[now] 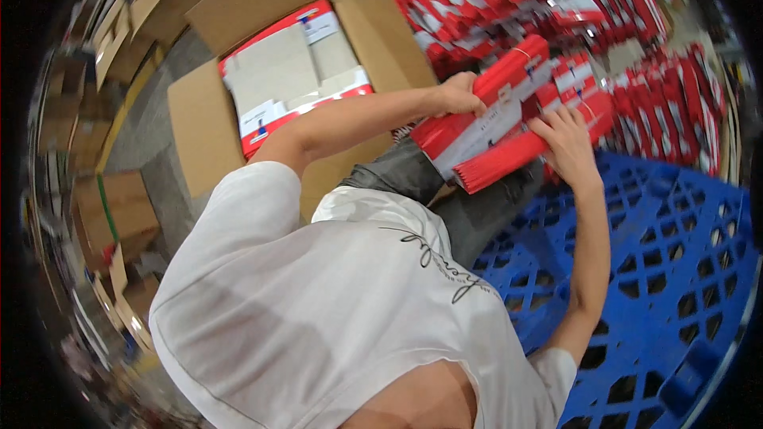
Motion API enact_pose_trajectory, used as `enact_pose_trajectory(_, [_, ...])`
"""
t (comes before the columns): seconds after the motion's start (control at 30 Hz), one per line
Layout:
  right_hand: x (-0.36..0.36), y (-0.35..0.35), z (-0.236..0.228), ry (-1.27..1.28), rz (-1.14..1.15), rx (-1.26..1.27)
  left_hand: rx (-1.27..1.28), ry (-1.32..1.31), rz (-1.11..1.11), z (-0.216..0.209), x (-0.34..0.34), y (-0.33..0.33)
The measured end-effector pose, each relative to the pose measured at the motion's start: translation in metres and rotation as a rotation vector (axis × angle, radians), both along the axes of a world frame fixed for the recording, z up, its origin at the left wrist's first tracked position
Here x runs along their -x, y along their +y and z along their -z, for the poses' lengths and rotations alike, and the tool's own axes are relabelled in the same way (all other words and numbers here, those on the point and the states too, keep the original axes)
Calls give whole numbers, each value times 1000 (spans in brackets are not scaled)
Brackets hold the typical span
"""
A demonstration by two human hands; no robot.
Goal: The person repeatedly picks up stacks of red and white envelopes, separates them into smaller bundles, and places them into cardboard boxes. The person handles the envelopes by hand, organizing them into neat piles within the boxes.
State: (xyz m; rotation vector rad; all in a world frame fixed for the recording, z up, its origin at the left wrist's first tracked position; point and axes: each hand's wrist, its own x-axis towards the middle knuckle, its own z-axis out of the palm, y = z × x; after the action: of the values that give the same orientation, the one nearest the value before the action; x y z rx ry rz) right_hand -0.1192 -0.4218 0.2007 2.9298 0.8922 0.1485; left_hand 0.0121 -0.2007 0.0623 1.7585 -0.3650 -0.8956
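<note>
Over my lap I have two bundles of flat red-and-white card packaging. My left hand [461,95] is closed on the edge of the upper bundle [493,107], which has a thin band around its far end. Across the lower bundle [505,160] lies my right hand [568,141], its fingers curled over the red edge. This bundle shows a stack of thin red layers at its near end and a band near its right end. The undersides of both bundles are hidden.
An open cardboard box [385,36] at the left holds red-and-white packs and grey board. Large piles of similar bundles [493,0] stand at the far right. A blue plastic pallet [636,270] lies at my right. More cardboard boxes [115,210] stand along the left.
</note>
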Motion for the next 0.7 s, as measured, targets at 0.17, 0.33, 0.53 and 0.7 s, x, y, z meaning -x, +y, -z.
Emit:
enact_pose_trajectory(0.17, [25,-8,-116,23,195,-164,401,158,-179,-6,9,125])
enact_pose_trajectory(0.33, [53,-35,-140,201,690,-919,489,380,-381,1,28,212])
enact_pose_trajectory(0.53, [13,27,43,581,772,-1908,604,535,-552,32,52,232])
enact_pose_trajectory(0.7, [-12,88,138,788,909,-1799,600,619,-514,16,44,243])
